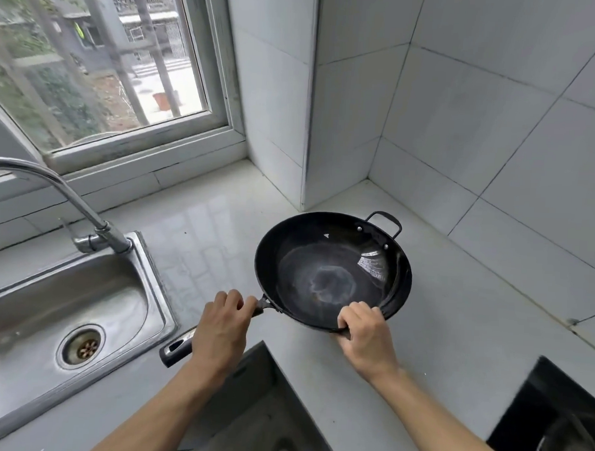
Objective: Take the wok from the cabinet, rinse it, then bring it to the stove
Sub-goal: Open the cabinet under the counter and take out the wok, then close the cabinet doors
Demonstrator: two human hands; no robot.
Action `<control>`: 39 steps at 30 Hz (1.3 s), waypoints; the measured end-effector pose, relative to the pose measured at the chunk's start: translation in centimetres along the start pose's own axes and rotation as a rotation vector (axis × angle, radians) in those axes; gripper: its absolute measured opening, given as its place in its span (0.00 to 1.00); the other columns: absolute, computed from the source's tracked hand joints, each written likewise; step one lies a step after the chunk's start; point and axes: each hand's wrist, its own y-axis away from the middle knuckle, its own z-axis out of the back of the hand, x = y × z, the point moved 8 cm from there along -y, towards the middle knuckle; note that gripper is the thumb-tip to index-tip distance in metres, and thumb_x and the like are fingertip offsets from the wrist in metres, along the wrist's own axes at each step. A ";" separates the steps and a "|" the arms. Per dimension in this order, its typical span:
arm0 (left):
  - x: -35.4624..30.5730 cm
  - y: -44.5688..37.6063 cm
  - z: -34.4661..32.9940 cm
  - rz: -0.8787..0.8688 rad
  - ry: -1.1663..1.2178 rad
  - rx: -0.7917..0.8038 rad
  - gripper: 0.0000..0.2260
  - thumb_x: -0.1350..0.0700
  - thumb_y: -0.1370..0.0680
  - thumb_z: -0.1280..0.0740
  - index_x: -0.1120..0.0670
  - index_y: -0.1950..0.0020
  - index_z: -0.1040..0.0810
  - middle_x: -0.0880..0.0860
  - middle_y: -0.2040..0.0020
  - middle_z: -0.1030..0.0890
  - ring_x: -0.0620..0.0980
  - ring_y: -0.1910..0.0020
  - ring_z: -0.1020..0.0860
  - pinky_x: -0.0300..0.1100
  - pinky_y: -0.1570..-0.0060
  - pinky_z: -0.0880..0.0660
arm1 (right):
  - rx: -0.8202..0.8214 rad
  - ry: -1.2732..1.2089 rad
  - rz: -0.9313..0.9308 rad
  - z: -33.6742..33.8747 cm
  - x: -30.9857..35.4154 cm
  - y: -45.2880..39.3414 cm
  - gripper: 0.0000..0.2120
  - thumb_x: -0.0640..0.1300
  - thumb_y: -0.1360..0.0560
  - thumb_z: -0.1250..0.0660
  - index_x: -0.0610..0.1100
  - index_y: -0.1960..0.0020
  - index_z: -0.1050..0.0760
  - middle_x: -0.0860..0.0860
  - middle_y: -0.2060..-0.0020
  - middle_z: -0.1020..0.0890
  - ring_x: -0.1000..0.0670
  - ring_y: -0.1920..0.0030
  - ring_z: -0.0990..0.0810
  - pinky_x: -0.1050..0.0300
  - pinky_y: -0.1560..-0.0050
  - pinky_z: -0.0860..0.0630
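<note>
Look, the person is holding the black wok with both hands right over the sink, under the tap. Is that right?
Not quite. Both hands do hold the black wok: the left hand on its long handle, the right hand on the rim. But the head view shows it over the counter, to the right of the sink and tap, not over the sink.

The black wok (331, 271) is sitting upright over the pale counter right of the sink (64, 303), its long handle pointing toward the sink, loop handle toward the corner.
</note>
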 end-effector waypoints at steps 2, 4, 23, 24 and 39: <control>0.0 0.2 -0.8 0.011 0.008 0.016 0.20 0.69 0.38 0.28 0.54 0.50 0.24 0.53 0.57 0.25 0.56 0.61 0.29 0.49 0.66 0.29 | 0.044 0.008 -0.014 -1.0 -0.2 0.2 0.20 0.37 0.44 0.25 0.50 0.65 0.35 0.55 0.68 0.30 0.49 0.65 0.30 0.56 0.63 0.40; 0.1 0.6 -1.6 0.032 0.028 0.034 0.21 0.71 0.39 0.29 0.53 0.50 0.24 0.53 0.57 0.26 0.56 0.60 0.29 0.48 0.66 0.30 | 0.094 0.019 -0.032 -2.0 -0.4 0.5 0.20 0.36 0.46 0.26 0.49 0.66 0.35 0.55 0.69 0.30 0.49 0.65 0.30 0.57 0.63 0.41; 5.1 6.8 0.8 0.147 0.189 -0.028 0.18 0.46 0.25 0.33 0.50 0.38 0.27 0.52 0.41 0.24 0.56 0.43 0.27 0.51 0.46 0.29 | 0.240 0.005 0.137 -2.7 9.6 -0.7 0.28 0.64 0.34 0.29 0.50 0.41 0.27 0.54 0.46 0.26 0.51 0.45 0.29 0.55 0.43 0.31; 6.2 7.9 1.7 0.177 0.196 -0.058 0.17 0.46 0.25 0.33 0.50 0.38 0.26 0.52 0.41 0.24 0.56 0.43 0.27 0.51 0.46 0.29 | 0.228 -0.013 0.177 -2.4 11.7 -0.9 0.27 0.64 0.33 0.29 0.50 0.40 0.28 0.54 0.46 0.26 0.51 0.45 0.29 0.55 0.43 0.31; 24.3 35.7 8.4 0.824 0.102 -0.269 0.20 0.44 0.24 0.37 0.50 0.35 0.28 0.52 0.37 0.26 0.54 0.38 0.30 0.50 0.42 0.31 | 0.384 -0.087 0.883 -9.2 46.2 5.5 0.27 0.64 0.29 0.34 0.51 0.35 0.29 0.49 0.36 0.27 0.46 0.35 0.31 0.48 0.35 0.35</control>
